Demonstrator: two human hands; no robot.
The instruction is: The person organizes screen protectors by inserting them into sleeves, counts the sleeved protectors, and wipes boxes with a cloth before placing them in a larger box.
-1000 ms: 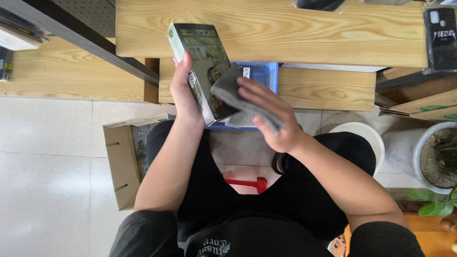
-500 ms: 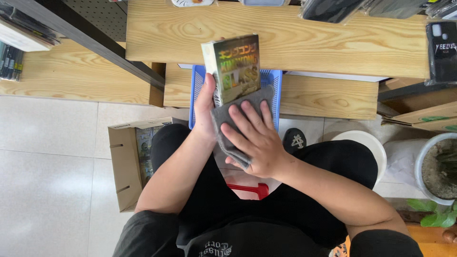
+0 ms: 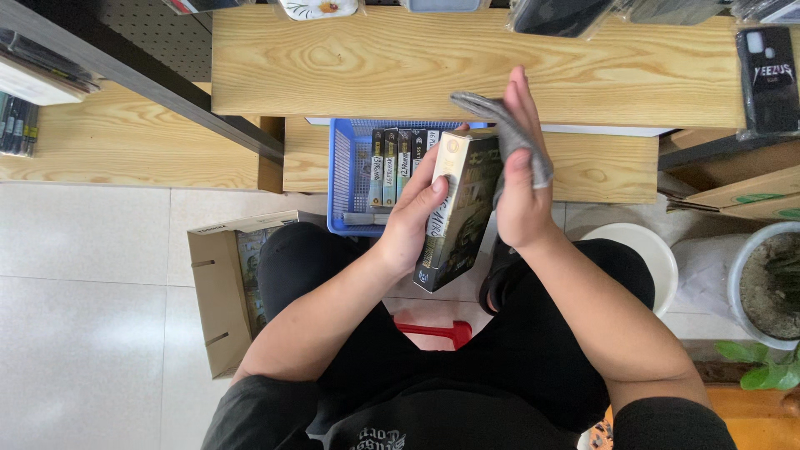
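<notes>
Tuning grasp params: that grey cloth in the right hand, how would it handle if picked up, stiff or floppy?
Likely floppy: the grey cloth drapes over the right hand and its free end droops at the top. Probably light, since flat fingers alone pin it against the dark box. It looks soft and matte, so likely not slippery, and unlikely to roll.

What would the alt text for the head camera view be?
Seen from above, a seated person's left hand holds a dark boxed case while the right hand presses a grey cloth against it, above a blue basket of similar cases under a wooden shelf.
</notes>
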